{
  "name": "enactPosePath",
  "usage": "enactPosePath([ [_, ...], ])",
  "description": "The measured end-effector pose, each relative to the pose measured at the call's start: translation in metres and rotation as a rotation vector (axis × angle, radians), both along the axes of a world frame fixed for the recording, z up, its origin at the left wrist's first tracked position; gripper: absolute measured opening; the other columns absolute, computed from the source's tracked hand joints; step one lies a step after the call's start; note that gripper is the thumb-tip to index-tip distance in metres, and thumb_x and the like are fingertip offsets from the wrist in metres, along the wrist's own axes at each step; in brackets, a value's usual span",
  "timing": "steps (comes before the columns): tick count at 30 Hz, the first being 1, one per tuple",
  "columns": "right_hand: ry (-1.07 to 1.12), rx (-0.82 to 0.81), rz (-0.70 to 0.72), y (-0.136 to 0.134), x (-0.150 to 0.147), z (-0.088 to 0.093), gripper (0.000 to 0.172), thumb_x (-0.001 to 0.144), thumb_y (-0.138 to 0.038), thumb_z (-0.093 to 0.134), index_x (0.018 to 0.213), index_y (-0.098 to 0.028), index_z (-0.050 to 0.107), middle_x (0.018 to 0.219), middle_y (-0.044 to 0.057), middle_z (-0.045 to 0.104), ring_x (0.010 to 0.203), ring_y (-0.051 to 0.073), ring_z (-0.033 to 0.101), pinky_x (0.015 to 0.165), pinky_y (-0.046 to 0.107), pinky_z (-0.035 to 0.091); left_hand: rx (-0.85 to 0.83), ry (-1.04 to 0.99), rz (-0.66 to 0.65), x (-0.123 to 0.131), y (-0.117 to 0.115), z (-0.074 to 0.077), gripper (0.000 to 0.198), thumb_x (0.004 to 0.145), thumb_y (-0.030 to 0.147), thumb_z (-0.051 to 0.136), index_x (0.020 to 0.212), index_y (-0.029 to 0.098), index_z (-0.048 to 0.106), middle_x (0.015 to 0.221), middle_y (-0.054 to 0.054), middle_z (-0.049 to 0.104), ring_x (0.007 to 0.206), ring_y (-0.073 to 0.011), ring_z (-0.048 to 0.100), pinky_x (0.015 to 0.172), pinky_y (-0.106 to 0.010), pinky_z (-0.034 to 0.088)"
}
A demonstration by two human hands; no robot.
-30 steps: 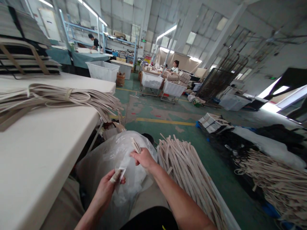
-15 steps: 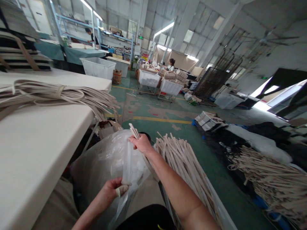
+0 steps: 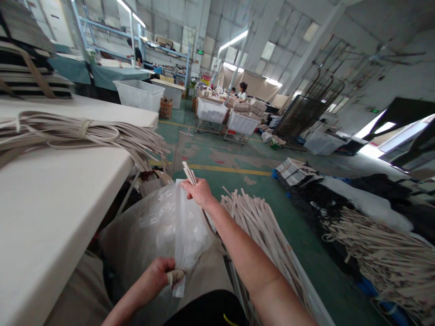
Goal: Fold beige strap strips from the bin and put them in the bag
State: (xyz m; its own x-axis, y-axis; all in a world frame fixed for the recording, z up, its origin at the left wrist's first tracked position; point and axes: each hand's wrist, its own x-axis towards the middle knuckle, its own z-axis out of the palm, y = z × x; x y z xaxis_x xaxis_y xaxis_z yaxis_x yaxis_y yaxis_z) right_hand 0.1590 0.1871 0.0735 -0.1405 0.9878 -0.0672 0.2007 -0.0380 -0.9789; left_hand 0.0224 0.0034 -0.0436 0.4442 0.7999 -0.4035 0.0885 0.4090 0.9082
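Observation:
My right hand [image 3: 200, 192] is closed around a few narrow beige strips [image 3: 189, 173], whose ends stick up past the fingers. Its thumb side also holds the top of a translucent whitish strip [image 3: 180, 222], probably plastic. Lower down, my left hand [image 3: 157, 278] pinches that same strip near its bottom end; a wrapping covers the thumb. The strip hangs nearly straight between both hands. Behind it bulges a large clear plastic bag [image 3: 139, 226]. Close to my right forearm lies a thick bundle of beige strips [image 3: 254, 222] in a pale container.
On my left, a white table [image 3: 68, 194] carries a tied bundle of strips [image 3: 81, 129]. More strips [image 3: 377, 258] are heaped at right on a blue pallet. White bins [image 3: 210, 111] and co-workers [image 3: 242, 92] are farther back across the green floor [image 3: 224, 156].
My right hand has risen slightly with the beige strips. My left hand has moved a little lower, and the translucent strip is now straighter, its bottom end showing below my left thumb.

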Motion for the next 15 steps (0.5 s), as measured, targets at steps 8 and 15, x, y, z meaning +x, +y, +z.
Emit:
enactPosePath([
  [8, 0.031, -0.050, -0.011, 0.007, -0.011, -0.013, 0.018, 0.075, -0.030, 0.066, 0.077, -0.013, 0.062, 0.043, -0.007, 0.048, 0.039, 0.008, 0.045, 0.043, 0.018, 0.039, 0.004, 0.187, -0.021, -0.001, 0.000, 0.006, 0.035, 0.067, 0.046, 0.069, 0.051, 0.016, 0.060, 0.048, 0.003, 0.042, 0.050, -0.0109, 0.029, 0.052, -0.027, 0.026],
  [15, 0.042, -0.235, 0.114, -0.026, -0.005, -0.038, 0.027, 0.079, -0.041, 0.066, 0.084, -0.015, 0.057, 0.049, -0.007, 0.050, 0.041, 0.008, 0.044, 0.044, 0.020, 0.045, -0.049, -0.142, 0.465, -0.021, 0.019, 0.013, 0.052, 0.050, 0.062, 0.084, 0.052, 0.014, 0.066, 0.054, -0.002, 0.055, 0.057, -0.0126, 0.044, 0.057, -0.023, 0.038],
])
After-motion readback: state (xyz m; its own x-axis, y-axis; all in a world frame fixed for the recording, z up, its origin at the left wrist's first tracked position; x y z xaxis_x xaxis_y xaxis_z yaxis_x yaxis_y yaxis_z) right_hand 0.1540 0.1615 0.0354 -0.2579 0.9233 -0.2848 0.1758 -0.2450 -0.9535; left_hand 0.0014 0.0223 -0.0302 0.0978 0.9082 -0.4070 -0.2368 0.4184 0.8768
